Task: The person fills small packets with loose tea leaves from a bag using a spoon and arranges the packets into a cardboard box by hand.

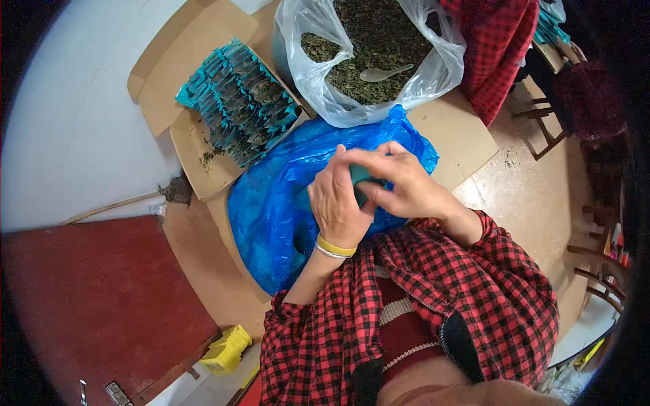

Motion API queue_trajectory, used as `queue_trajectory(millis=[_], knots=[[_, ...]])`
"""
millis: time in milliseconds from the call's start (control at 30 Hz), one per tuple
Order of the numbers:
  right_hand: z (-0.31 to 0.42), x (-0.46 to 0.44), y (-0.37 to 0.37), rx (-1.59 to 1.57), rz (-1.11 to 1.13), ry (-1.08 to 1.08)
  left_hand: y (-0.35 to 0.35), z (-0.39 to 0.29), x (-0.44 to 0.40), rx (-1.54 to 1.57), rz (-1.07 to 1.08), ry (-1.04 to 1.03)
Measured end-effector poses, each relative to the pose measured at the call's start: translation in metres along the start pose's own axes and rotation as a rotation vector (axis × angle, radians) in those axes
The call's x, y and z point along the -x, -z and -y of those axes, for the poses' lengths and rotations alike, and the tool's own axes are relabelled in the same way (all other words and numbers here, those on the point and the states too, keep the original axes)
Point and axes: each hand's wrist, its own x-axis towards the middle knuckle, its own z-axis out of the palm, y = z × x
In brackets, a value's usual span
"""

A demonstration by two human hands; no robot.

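Observation:
A small teal packet (pixel 363 174) sits between my two hands, mostly covered by fingers. My left hand (pixel 335 203), with a yellow band and a silver bangle at the wrist, is closed around its left side. From the right, my right hand (pixel 406 181) curls its fingers and thumb over the packet's top and side. Both hands are above a crumpled blue plastic bag (pixel 267 220). Beyond them, a clear plastic bag (pixel 308 74) is full of dried leaves (pixel 379 40), with a translucent spoon (pixel 386 73) lying on top.
At upper left, an open cardboard box (pixel 186 145) holds rows of teal packets (pixel 237 95) with dark leaves, and some loose leaves lie inside it. A dark red board (pixel 101 298) and a yellow carton (pixel 227 350) are at lower left. Wooden stools (pixel 542 125) stand at right.

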Motion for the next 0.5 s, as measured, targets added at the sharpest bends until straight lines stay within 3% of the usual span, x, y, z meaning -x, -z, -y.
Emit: queue_trajectory(millis=[100, 200, 333, 467, 500], knots=[[-0.001, 0.002, 0.003, -0.049, -0.112, -0.018, 0.004, -0.002, -0.002, 0.006, -0.045, -0.004], [0.008, 0.0, 0.017, -0.372, 0.164, -0.303, 0.007, 0.002, -0.004, 0.01, 0.026, -0.038], [0.006, 0.001, 0.022, -0.49, 0.248, -0.414, 0.001, 0.001, 0.001, 0.143, 0.079, -0.001], [0.004, 0.008, 0.007, -0.73, 0.083, -0.32, 0.009, 0.005, -0.006, 0.064, 0.117, -0.011], [-0.004, 0.011, 0.001, -0.546, 0.064, -0.194, 0.011, 0.005, -0.009, 0.021, 0.108, -0.027]])
